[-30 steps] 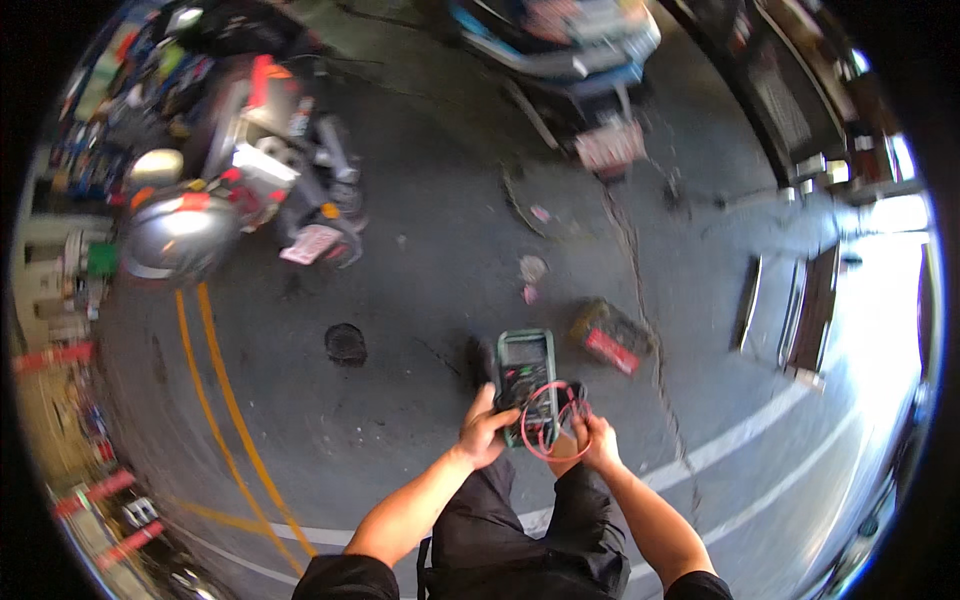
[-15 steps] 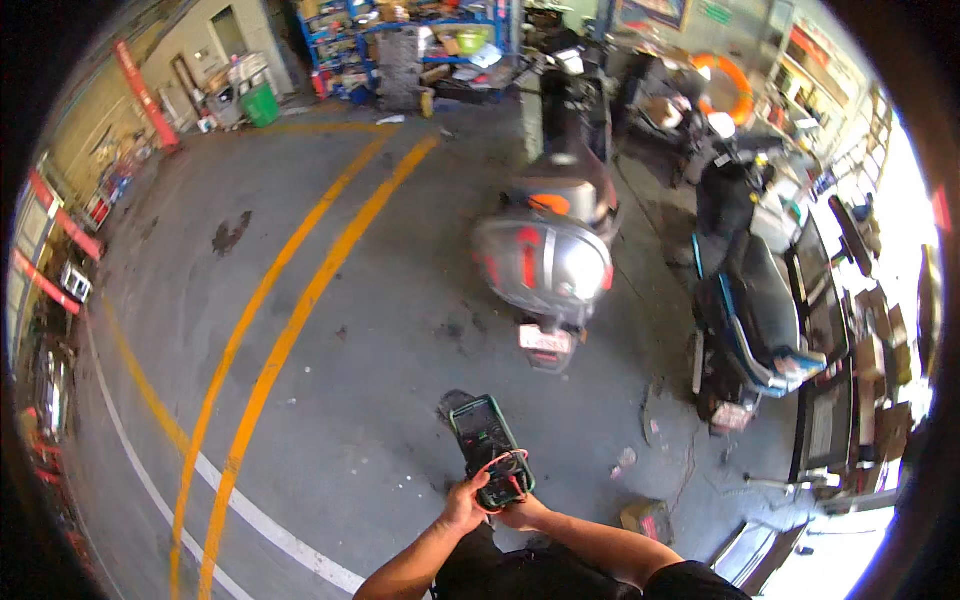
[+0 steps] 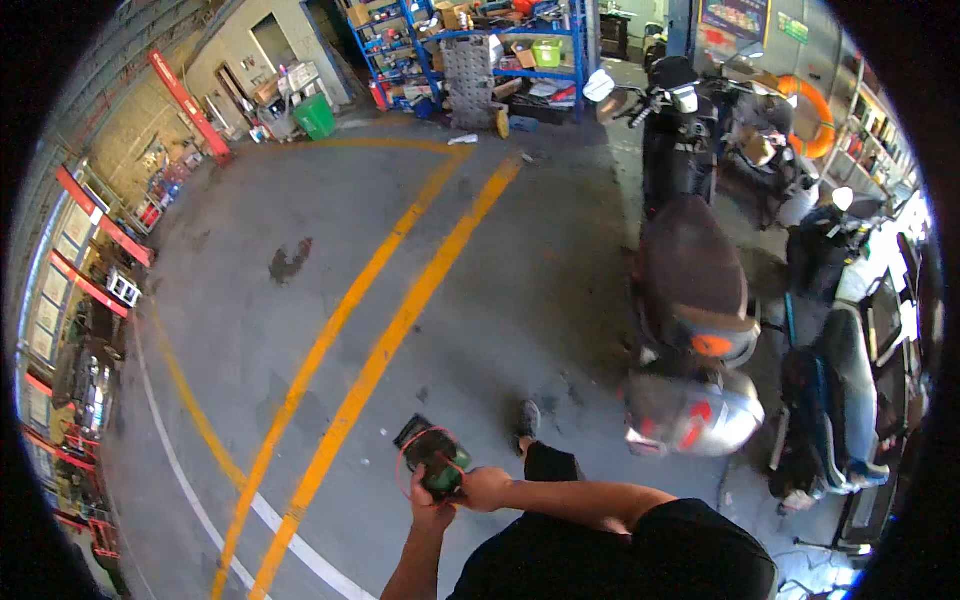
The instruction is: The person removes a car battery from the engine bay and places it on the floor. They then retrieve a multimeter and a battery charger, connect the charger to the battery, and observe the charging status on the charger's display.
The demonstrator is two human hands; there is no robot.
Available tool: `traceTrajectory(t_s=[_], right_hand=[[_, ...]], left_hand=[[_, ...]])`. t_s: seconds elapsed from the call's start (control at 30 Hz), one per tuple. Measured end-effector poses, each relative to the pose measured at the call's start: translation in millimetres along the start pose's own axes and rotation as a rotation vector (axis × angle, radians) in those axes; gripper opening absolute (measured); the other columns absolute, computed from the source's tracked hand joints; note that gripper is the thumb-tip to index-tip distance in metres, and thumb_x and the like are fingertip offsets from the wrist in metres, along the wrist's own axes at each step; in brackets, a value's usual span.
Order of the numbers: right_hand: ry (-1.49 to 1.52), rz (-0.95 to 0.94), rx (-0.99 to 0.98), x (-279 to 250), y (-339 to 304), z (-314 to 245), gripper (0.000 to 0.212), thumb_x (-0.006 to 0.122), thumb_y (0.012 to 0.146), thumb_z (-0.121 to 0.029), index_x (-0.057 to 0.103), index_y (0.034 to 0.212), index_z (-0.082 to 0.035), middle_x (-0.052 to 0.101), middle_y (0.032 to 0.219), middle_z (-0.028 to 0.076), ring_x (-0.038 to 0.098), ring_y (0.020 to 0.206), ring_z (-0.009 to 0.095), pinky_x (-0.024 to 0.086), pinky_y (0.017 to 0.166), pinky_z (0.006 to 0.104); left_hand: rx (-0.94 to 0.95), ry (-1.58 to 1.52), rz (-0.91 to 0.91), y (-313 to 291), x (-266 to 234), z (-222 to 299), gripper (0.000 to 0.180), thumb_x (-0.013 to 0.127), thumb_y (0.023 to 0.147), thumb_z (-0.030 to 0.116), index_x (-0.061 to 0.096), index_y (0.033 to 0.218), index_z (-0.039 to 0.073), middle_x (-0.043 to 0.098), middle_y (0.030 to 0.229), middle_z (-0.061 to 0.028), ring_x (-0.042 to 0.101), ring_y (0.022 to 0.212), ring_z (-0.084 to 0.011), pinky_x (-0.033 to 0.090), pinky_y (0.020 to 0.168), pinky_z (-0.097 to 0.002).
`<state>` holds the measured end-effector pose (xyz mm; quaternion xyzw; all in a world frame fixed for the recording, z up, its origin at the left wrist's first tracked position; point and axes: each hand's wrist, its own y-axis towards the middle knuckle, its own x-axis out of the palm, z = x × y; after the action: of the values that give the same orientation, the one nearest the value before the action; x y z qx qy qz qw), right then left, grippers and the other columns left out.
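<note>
At six o'clock, the left hand [image 3: 430, 505] and right hand [image 3: 486, 488] partly hide the green-cased meter [image 3: 443, 468], and the lower edge cuts the left forearm [image 3: 415, 556]. At four, the silver scooter box [image 3: 690, 412] is blurred.

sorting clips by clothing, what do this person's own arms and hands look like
The left hand and right hand are bare, with no glove or watch to be seen. The right arm has a short, loose black sleeve ending near the elbow, with no visible marking. The left arm is bare as far as it shows. Finer details are too small to make out.
</note>
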<state>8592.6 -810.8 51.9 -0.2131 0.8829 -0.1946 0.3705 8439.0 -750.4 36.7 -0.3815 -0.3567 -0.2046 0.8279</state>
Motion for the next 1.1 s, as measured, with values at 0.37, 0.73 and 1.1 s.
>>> traceTrajectory(t_s=[0.37,0.73,1.1], right_hand=[[0.915,0.162,-0.026,-335.1,140.7,98.6,0.048,0.062,0.091,-0.019,0.052,0.134,0.0,0.067,0.107,0.014,0.068,0.084,0.021,0.056,0.08,0.0344],[-0.293,0.3,0.664,-405.9,175.0,539.7,0.036,0.064,0.09,-0.025,0.063,0.117,-0.002,0.064,0.117,0.015,0.06,0.105,0.032,0.05,0.086,0.0479],[1.417,0.567,1.298,-533.8,207.2,582.1,0.024,0.05,0.094,-0.035,0.063,0.102,-0.016,0.061,0.082,0.004,0.061,0.068,0.027,0.048,0.054,0.0454]], left_hand=[[0.304,-0.038,0.223,192.2,103.6,215.8,0.046,0.072,0.084,0.029,0.057,0.124,0.011,0.066,0.116,-0.0083,0.067,0.101,-0.0242,0.06,0.08,-0.0429],[0.192,-0.091,0.19,552.0,186.2,334.5,0.039,0.062,0.093,0.025,0.057,0.128,0.009,0.063,0.124,-0.0106,0.062,0.111,-0.0304,0.052,0.096,-0.0464],[0.05,0.403,0.178,954.7,405.0,451.0,0.025,0.061,0.093,0.02,0.064,0.113,0.005,0.071,0.101,-0.0065,0.069,0.086,-0.0177,0.057,0.066,-0.0301]])
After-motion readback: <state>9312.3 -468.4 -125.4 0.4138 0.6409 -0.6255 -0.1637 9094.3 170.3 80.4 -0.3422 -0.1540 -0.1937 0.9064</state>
